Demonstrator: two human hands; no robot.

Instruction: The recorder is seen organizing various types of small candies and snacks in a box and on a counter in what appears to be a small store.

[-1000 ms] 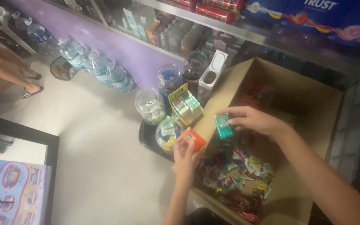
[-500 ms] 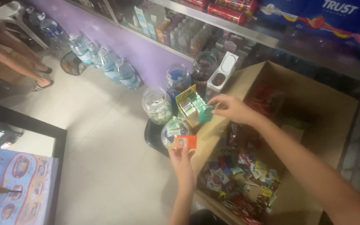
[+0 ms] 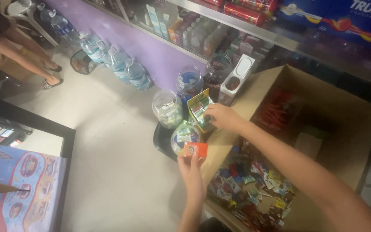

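Beside the cardboard box (image 3: pixel 323 107): left hand (image 3: pixel 192 172) pinching small orange packet (image 3: pixel 195 150) at fingertips, above the palm; right hand (image 3: pixel 222 117) closed on green packets inside yellow display carton (image 3: pixel 195 102), near clear jars (image 3: pixel 167 107).

Your surroundings: pale tiled floor (image 3: pixel 104 141), purple counter front (image 3: pixel 151 47), glass display shelves (image 3: pixel 220 21) above, dim light.
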